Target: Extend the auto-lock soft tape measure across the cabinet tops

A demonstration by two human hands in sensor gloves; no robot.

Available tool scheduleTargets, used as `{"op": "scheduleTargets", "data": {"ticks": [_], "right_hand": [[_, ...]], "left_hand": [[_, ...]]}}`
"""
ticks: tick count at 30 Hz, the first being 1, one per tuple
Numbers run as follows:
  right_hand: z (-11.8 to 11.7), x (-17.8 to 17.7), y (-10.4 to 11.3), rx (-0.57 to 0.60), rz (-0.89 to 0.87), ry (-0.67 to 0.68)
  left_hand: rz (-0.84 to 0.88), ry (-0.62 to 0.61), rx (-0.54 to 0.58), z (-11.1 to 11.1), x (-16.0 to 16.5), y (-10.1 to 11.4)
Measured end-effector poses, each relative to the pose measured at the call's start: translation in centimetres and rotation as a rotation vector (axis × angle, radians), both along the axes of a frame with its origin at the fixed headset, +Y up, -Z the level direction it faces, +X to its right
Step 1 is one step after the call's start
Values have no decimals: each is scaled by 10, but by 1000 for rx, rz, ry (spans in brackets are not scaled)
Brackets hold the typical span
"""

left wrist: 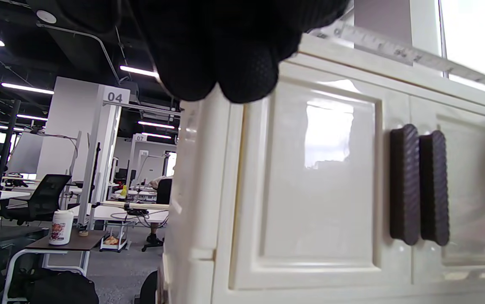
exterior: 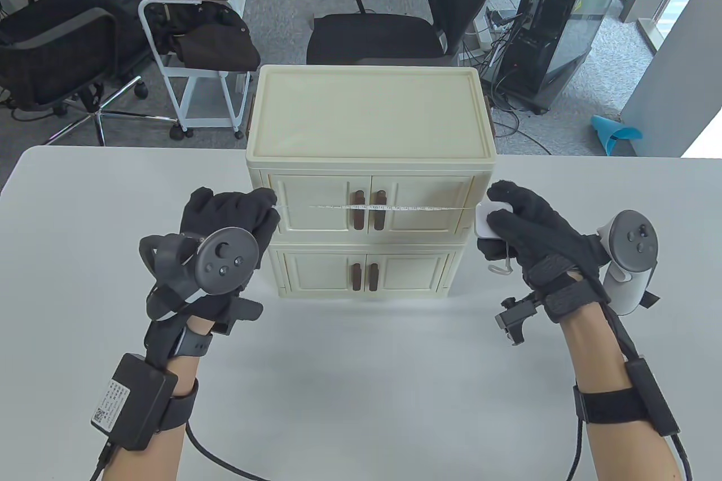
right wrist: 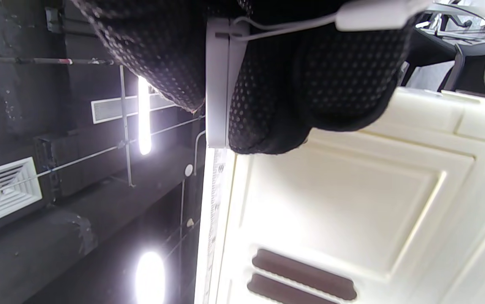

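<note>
The tape measure [exterior: 389, 208] runs level across mid-frame, in front of the cream cabinet [exterior: 369, 109] and its upper doors. My right hand [exterior: 527, 233] grips its white case [exterior: 483, 220] at centre right; my left hand [exterior: 231, 216] pinches the free end at centre left. The white table [exterior: 361, 379] fills the lower frame.

Cabinet [exterior: 369, 109]: cream plastic, smooth, glossy on door panels. Door handles [left wrist: 419, 185]: dark brown, ribbed texture, matt. Tape [exterior: 395, 208]: thin, pale, soft, printed marks. Tape case [right wrist: 219, 80]: white smooth plastic. Gloves, left hand [exterior: 231, 221] and right hand [exterior: 536, 233]: black knit cloth, dotted grip. Table [exterior: 361, 379]: white, matt.
</note>
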State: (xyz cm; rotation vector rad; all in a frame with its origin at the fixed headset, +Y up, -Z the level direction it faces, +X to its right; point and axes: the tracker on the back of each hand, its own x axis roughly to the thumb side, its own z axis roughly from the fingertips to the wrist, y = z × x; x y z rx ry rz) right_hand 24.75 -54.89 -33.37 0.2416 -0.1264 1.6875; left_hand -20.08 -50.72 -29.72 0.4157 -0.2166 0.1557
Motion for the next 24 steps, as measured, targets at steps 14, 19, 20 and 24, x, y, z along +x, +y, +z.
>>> {"op": "scheduleTargets", "data": {"ticks": [14, 19, 20, 24], "right_hand": [[-14, 18, 8, 19, -31, -129], [-18, 17, 11, 29, -40, -144], [-18, 17, 12, 28, -42, -144], [-19, 16, 13, 31, -37, -148]], "left_hand": [[42, 95, 13, -18, -18, 7], [25, 113, 32, -21, -15, 10], [27, 114, 34, -21, -15, 10], [33, 130, 60, -21, -15, 10]]}}
